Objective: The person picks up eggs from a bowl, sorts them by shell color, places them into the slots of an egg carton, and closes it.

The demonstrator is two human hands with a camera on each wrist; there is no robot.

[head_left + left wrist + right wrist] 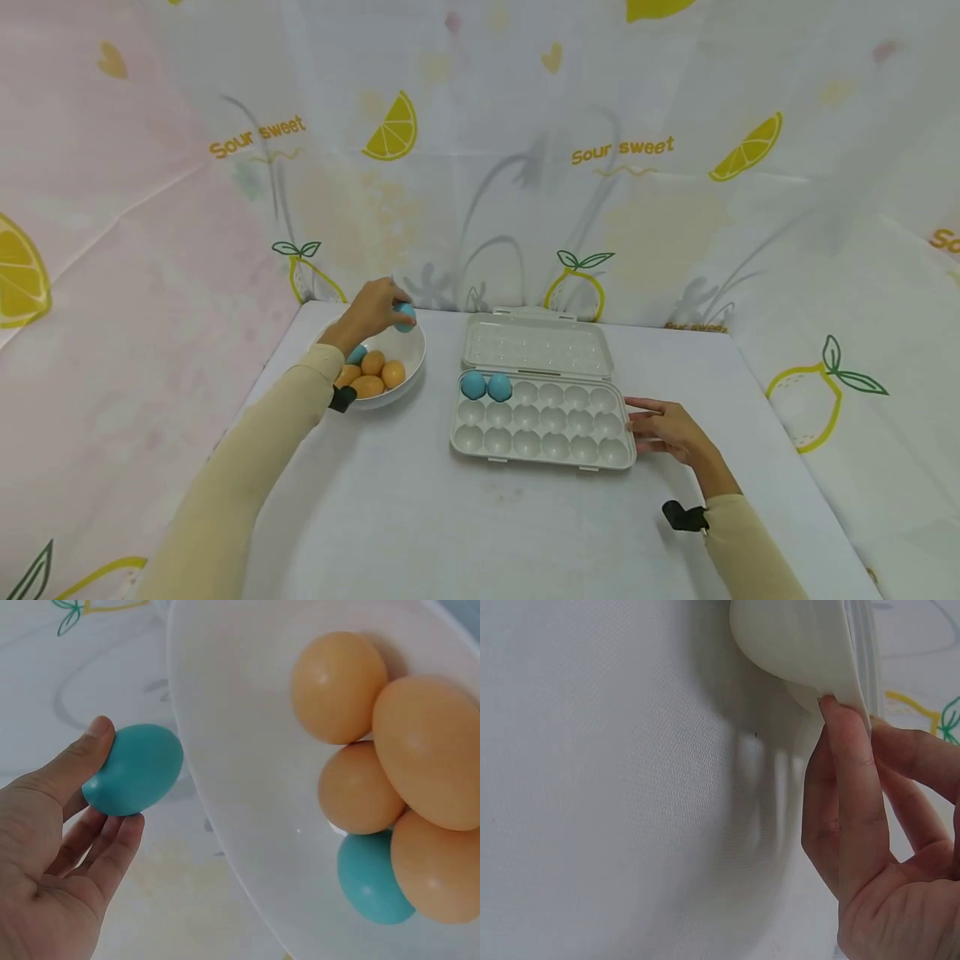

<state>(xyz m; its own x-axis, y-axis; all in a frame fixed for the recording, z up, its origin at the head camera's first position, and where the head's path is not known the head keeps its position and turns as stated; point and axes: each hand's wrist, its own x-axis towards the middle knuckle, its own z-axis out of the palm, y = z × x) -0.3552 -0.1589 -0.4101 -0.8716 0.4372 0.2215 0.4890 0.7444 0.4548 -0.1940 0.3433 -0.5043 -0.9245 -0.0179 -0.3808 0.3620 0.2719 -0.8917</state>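
My left hand [372,310] pinches a blue egg [139,771] between thumb and fingertips, raised over the far right rim of a white bowl [408,360]. Inside that bowl lie several brown eggs [368,386] and one more blue egg [371,877], partly covered by a brown one. To the right, an egg carton [542,461] lies with its lid [538,346] folded back. Two blue eggs [486,386] sit side by side in the back row's leftmost cups. At the carton's right end my right hand [671,432] pinches its rim between thumb and fingers.
A white table [420,517] bears the bowl and the carton. Behind and beside it hangs a pale cloth [480,200] printed with lemons and lettering. Dark wrist mounts [684,517] show on both sleeves.
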